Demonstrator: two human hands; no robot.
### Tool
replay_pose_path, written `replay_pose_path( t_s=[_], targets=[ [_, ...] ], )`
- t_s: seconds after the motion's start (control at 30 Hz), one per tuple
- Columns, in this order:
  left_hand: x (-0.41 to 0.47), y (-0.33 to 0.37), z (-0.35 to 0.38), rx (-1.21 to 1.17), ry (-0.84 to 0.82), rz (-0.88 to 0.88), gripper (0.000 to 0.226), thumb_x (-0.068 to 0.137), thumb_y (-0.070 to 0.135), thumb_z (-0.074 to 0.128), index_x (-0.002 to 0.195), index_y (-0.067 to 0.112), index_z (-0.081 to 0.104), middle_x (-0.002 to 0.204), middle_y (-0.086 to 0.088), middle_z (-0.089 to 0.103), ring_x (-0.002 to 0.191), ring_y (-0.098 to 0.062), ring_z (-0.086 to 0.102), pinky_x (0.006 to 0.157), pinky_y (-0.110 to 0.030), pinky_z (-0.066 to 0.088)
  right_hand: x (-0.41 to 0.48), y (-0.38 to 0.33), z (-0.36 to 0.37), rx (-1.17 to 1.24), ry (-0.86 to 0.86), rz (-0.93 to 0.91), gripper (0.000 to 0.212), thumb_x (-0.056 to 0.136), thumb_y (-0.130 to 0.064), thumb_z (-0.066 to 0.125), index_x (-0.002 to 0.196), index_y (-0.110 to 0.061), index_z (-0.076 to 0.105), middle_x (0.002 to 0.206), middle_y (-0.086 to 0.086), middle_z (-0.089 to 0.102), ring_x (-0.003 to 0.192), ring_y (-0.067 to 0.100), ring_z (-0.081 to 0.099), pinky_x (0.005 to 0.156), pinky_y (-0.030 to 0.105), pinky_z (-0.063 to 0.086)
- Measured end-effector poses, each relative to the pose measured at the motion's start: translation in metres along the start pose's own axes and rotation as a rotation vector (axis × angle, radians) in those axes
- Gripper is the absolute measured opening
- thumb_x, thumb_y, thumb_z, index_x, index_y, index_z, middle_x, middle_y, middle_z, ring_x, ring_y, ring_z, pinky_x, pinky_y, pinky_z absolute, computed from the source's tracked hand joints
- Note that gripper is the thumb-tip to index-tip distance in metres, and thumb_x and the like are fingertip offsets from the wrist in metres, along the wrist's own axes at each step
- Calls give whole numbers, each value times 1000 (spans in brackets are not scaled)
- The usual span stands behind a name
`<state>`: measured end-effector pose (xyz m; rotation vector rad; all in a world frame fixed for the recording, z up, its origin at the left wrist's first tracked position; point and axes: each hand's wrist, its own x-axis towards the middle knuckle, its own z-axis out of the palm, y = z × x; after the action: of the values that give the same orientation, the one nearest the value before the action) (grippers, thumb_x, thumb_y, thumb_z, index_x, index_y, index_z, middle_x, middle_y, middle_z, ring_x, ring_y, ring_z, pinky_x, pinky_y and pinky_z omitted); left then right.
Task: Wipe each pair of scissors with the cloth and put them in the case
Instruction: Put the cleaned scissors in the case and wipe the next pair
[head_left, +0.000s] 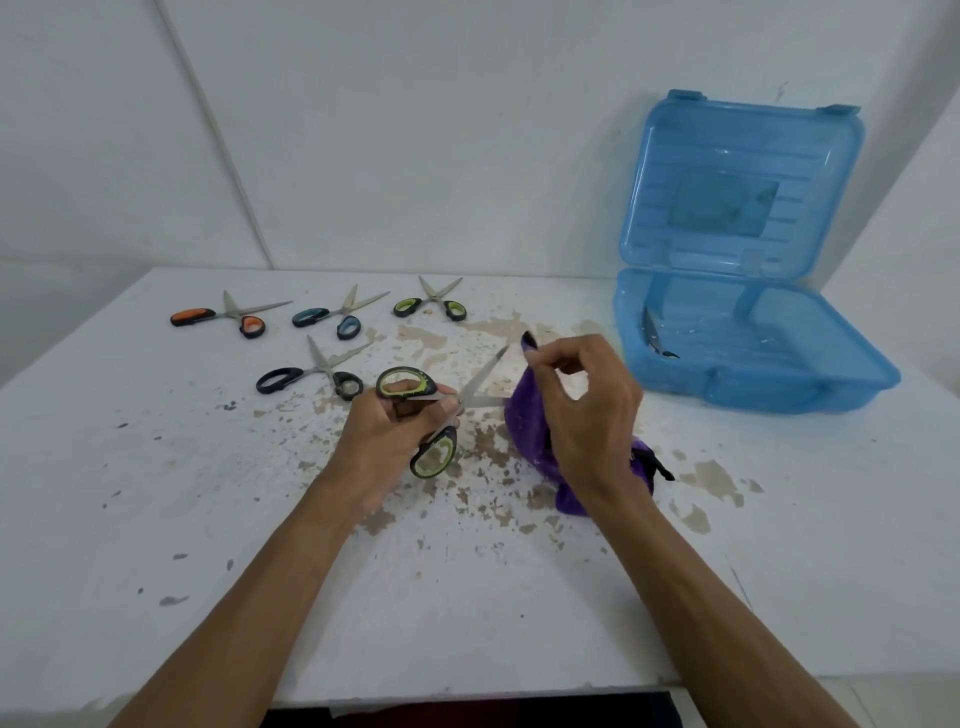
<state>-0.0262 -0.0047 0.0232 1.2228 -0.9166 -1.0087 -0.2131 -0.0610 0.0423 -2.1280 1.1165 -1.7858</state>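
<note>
Scissors (483, 401) with lime-green and black handles, blades spread in a V, are gripped by the left hand (395, 431) above the middle of the surface (208, 493). The right hand (587, 410) pinches a purple cloth (524, 421) bunched around the lower blade, at 3 o'clock from the handles. The free blade points toward 1 o'clock.

The job appears to be in its early part. One dark pair (654, 335) already lies in the open blue case (779, 389) at 2 o'clock, near its left wall. Four more wait on the surface between 10 and 11 o'clock: an orange pair (228, 317), a blue pair (337, 314), a second green pair (434, 304) and, nearer, a black pair (317, 371). All four lie with blades apart, apparently unwiped.

The pair in hand looks mid-wipe, its steel dull grey, with no dirt discernible. The white surface is flaked and stained brown around the hands.
</note>
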Motion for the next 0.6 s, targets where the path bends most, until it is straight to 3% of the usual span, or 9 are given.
replay_pose_path(
  t_s=[0.1,0.2,0.33,0.4,0.6],
  targets=[
    [1,1,-1,-56,38,2,9,86,7,77,96,9,77,92,-11,79,88,-22,76,84,-34,60,-16,-14,14,39,-149,-103,10,84,2,75,88,-6,71,84,1,68,77,14,61,69,30,53],
    [-1,2,0,-69,3,26,10,87,5,76,97,7,77,94,-12,79,90,-20,76,82,-29,60,-25,-19,27,-64,-229,-125,8,86,-5,75,85,-12,69,82,-3,67,74,16,58,68,38,48],
    [-1,1,2,-75,13,-12,9,86,6,76,95,9,78,94,-11,80,90,-20,76,84,-32,59,-8,3,18,-141,-123,30,11,89,-8,72,89,-18,66,87,-10,66,80,9,60,82,39,46],
    [0,0,1,-81,24,-27,10,87,7,76,97,8,78,96,-13,79,91,-23,77,87,-34,59,-2,11,9,-120,-48,67,15,89,-8,73,88,-19,64,85,-12,64,78,5,60,79,42,49],
    [-3,0,3,31,-17,69,11,86,6,77,97,5,78,92,-12,79,88,-21,77,79,-27,59,-19,-19,22,-70,-120,-135,12,85,-4,76,85,-13,69,82,-5,64,75,12,55,70,34,42]
  ],
)
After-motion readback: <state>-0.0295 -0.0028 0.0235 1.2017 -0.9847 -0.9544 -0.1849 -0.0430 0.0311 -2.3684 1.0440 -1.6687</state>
